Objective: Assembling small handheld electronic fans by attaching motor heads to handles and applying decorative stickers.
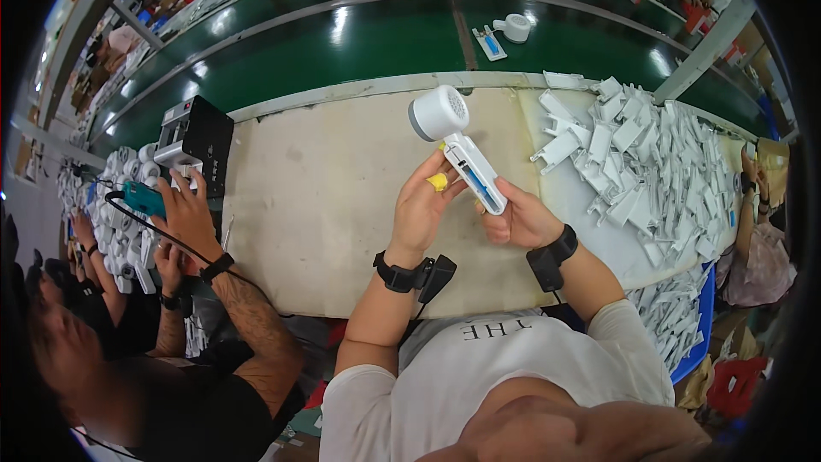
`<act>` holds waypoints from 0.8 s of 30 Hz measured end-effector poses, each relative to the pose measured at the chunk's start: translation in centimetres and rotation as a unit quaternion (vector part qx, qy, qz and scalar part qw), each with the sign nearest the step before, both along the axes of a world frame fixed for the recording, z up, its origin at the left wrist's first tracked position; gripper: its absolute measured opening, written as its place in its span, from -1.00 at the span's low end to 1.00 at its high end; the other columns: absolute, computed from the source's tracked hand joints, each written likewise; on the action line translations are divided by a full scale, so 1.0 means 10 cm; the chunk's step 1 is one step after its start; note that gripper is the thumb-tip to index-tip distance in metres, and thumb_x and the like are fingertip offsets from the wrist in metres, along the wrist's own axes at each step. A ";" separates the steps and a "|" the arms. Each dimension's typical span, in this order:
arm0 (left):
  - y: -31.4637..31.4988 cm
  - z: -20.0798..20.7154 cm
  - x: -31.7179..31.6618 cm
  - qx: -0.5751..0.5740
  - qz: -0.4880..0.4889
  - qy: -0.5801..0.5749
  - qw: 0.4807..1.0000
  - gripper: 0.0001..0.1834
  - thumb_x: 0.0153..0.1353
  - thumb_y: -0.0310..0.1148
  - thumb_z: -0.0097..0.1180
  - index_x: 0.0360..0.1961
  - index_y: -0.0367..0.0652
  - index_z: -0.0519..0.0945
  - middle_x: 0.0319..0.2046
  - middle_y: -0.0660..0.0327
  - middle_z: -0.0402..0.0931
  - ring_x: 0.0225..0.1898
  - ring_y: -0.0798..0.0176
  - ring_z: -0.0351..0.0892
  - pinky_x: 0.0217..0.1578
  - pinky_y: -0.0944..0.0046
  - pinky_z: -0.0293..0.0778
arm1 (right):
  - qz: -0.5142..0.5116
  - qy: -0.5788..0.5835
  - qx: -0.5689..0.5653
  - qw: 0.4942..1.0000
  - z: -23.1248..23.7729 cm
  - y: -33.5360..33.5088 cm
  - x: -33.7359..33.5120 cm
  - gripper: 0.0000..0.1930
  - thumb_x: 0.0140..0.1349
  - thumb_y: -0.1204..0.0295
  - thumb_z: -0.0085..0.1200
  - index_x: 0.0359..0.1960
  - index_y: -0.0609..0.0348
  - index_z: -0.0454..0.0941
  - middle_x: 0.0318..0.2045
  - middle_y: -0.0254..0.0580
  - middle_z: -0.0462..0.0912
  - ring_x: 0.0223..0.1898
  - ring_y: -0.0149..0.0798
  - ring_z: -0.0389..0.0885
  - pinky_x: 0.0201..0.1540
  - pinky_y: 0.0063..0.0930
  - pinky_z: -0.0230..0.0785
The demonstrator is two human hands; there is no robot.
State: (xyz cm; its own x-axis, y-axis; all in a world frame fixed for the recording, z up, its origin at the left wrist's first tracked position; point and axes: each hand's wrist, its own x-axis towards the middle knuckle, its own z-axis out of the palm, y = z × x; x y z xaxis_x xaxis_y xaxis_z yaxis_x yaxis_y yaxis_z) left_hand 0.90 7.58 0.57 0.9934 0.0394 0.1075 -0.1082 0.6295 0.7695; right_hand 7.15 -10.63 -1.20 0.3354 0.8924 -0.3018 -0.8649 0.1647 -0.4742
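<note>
Both of my hands hold a white handheld device (440, 114) with a round, perforated head and a grey rim, tilted above the table. Its handle is uncovered along one side, and a blue battery-like cylinder (476, 181) shows inside. My left hand (419, 204) closes on the handle just below the head; yellow covers sit on some of its fingers. At the handle's lower end, my right hand (523, 216) pinches it between thumb and fingers. Parts of the left fingers are hidden behind the handle.
A large heap of white plastic covers (629, 162) lies at the right, with a blue bin (706, 316) of more below. Beyond the table, a green conveyor (376, 43) carries another opened device (513, 29). At left, a co-worker's hand (190, 214) holds a teal tool (144, 199) beside a black box (205, 141).
</note>
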 end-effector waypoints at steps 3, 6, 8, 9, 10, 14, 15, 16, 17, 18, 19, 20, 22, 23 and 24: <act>-0.01 -0.02 -0.01 -0.008 0.013 0.002 1.000 -0.46 0.25 -0.37 -0.25 0.24 -0.38 0.11 0.15 0.03 0.24 0.16 0.13 0.28 0.13 0.12 0.23 | 0.009 -0.006 0.004 1.000 -0.03 0.00 0.00 -0.61 0.31 0.04 -0.21 -0.10 0.08 0.41 -0.49 -0.33 0.49 -0.62 -0.44 0.32 -0.57 -0.58 0.17; -0.08 -0.02 0.01 0.022 0.048 0.038 0.998 -0.54 0.27 -0.41 -0.20 0.19 -0.34 0.24 0.03 0.11 0.37 0.04 0.24 0.40 0.03 0.21 0.36 | 0.017 -0.073 -0.018 0.997 0.02 -0.01 -0.01 -0.60 0.30 0.04 -0.18 -0.15 0.13 0.42 -0.56 -0.34 0.47 -0.63 -0.45 0.32 -0.57 -0.58 0.19; -0.09 -0.05 0.02 0.060 0.076 0.071 0.993 -0.57 0.27 -0.40 -0.14 0.15 -0.33 0.30 -0.03 0.12 0.42 -0.02 0.28 0.45 -0.02 0.24 0.42 | 0.014 -0.128 -0.048 0.990 0.05 0.02 -0.04 -0.61 0.30 0.05 -0.16 -0.18 0.16 0.43 -0.59 -0.35 0.46 -0.63 -0.47 0.33 -0.56 -0.59 0.20; -0.08 -0.08 0.04 0.077 0.083 0.093 0.989 -0.59 0.26 -0.40 -0.09 0.12 -0.32 0.34 -0.07 0.14 0.45 -0.07 0.31 0.48 -0.06 0.27 0.45 | -0.001 -0.220 -0.130 0.967 0.07 0.02 -0.06 -0.63 0.28 0.08 -0.12 -0.21 0.18 0.43 -0.58 -0.37 0.46 -0.61 -0.50 0.35 -0.54 -0.61 0.22; -0.07 -0.10 0.06 0.093 0.089 0.114 0.985 -0.61 0.25 -0.40 -0.04 0.08 -0.31 0.38 -0.11 0.17 0.47 -0.12 0.34 0.50 -0.10 0.30 0.48 | -0.016 -0.308 -0.210 0.928 0.09 0.04 -0.06 -0.65 0.27 0.12 -0.08 -0.23 0.20 0.43 -0.57 -0.39 0.46 -0.59 -0.52 0.36 -0.52 -0.64 0.23; -0.02 -0.11 0.04 0.054 0.090 0.114 0.988 -0.63 0.26 -0.42 -0.07 0.07 -0.33 0.39 -0.11 0.17 0.48 -0.13 0.33 0.51 -0.11 0.31 0.48 | -0.030 -0.353 -0.219 0.909 0.23 0.09 -0.03 -0.72 0.25 0.20 -0.01 -0.25 0.18 0.44 -0.55 -0.42 0.45 -0.57 -0.57 0.38 -0.51 -0.67 0.25; -0.01 -0.08 0.02 0.056 0.099 0.091 0.989 -0.63 0.26 -0.41 -0.07 0.07 -0.32 0.38 -0.10 0.17 0.47 -0.11 0.32 0.50 -0.09 0.30 0.47 | -0.022 -0.364 -0.222 0.904 0.29 0.10 -0.04 -0.72 0.24 0.21 0.01 -0.25 0.18 0.44 -0.54 -0.42 0.45 -0.57 -0.57 0.38 -0.52 -0.67 0.25; 0.01 -0.07 0.01 0.058 0.109 0.067 0.990 -0.63 0.26 -0.41 -0.07 0.08 -0.32 0.37 -0.10 0.17 0.47 -0.09 0.32 0.48 -0.06 0.29 0.45 | -0.014 -0.374 -0.225 0.899 0.32 0.13 -0.04 -0.73 0.23 0.22 0.03 -0.25 0.18 0.44 -0.53 -0.41 0.45 -0.58 -0.57 0.38 -0.53 -0.67 0.26; 0.06 -0.07 0.01 0.056 0.107 0.063 0.991 -0.63 0.26 -0.41 -0.07 0.08 -0.32 0.37 -0.10 0.17 0.47 -0.09 0.32 0.48 -0.06 0.29 0.45 | -0.017 -0.377 -0.227 0.898 0.33 0.17 -0.02 -0.73 0.23 0.22 0.03 -0.25 0.18 0.44 -0.53 -0.41 0.45 -0.58 -0.57 0.38 -0.53 -0.67 0.26; 0.13 -0.07 0.02 0.044 0.110 0.043 0.992 -0.63 0.27 -0.41 -0.07 0.07 -0.32 0.36 -0.08 0.17 0.46 -0.06 0.31 0.47 -0.03 0.28 0.42 | -0.009 -0.397 -0.218 0.892 0.33 0.23 0.01 -0.72 0.21 0.22 0.05 -0.25 0.19 0.44 -0.51 -0.40 0.46 -0.57 -0.57 0.39 -0.54 -0.66 0.26; 0.19 -0.07 0.03 0.031 0.115 0.022 0.993 -0.63 0.27 -0.40 -0.07 0.07 -0.32 0.35 -0.07 0.17 0.45 -0.04 0.30 0.45 0.00 0.27 0.40 | 0.000 -0.417 -0.207 0.885 0.33 0.30 0.04 -0.72 0.20 0.23 0.07 -0.24 0.20 0.44 -0.49 -0.39 0.47 -0.56 -0.56 0.40 -0.54 -0.66 0.27; 0.25 -0.07 0.03 -0.006 0.118 0.040 0.992 -0.65 0.28 -0.40 -0.08 0.05 -0.31 0.35 -0.04 0.17 0.43 0.00 0.28 0.42 0.05 0.25 0.34 | 0.015 -0.496 -0.208 0.843 0.33 0.38 0.06 -0.65 0.22 0.14 0.01 -0.24 0.24 0.43 -0.51 -0.32 0.50 -0.54 -0.47 0.45 -0.49 -0.55 0.32; 0.37 -0.08 0.03 -0.020 0.122 0.042 0.991 -0.68 0.27 -0.41 -0.08 0.03 -0.30 0.37 -0.07 0.17 0.45 -0.02 0.29 0.44 0.00 0.26 0.37 | 0.092 -0.636 -0.199 0.740 0.25 0.50 0.20 -0.61 0.23 0.10 -0.04 -0.23 0.25 0.43 -0.50 -0.26 0.52 -0.51 -0.38 0.48 -0.44 -0.48 0.34; 0.46 -0.08 0.04 -0.033 0.129 0.049 0.990 -0.70 0.27 -0.41 -0.09 0.00 -0.29 0.40 -0.09 0.18 0.47 -0.05 0.29 0.46 -0.05 0.27 0.40 | 0.170 -0.749 -0.182 0.614 0.24 0.57 0.30 -0.57 0.24 0.05 -0.08 -0.22 0.25 0.42 -0.50 -0.19 0.54 -0.49 -0.30 0.51 -0.39 -0.41 0.36; 0.59 -0.08 0.03 -0.032 0.134 0.046 0.989 -0.70 0.27 -0.41 -0.09 0.00 -0.29 0.40 -0.09 0.18 0.47 -0.05 0.29 0.46 -0.05 0.27 0.40 | 0.305 -0.699 -0.165 0.626 0.47 0.66 0.44 -0.60 0.23 0.07 -0.07 -0.20 0.18 0.44 -0.44 -0.18 0.56 -0.45 -0.22 0.52 -0.30 -0.38 0.37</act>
State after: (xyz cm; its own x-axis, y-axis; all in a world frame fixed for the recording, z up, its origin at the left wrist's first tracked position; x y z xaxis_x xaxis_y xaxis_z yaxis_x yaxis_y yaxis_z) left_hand 1.17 13.48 -0.27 0.9519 0.3064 0.0064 -0.2096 0.6358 0.7429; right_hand 11.56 -4.03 3.55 0.1058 0.9495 -0.2953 0.5782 -0.3003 -0.7586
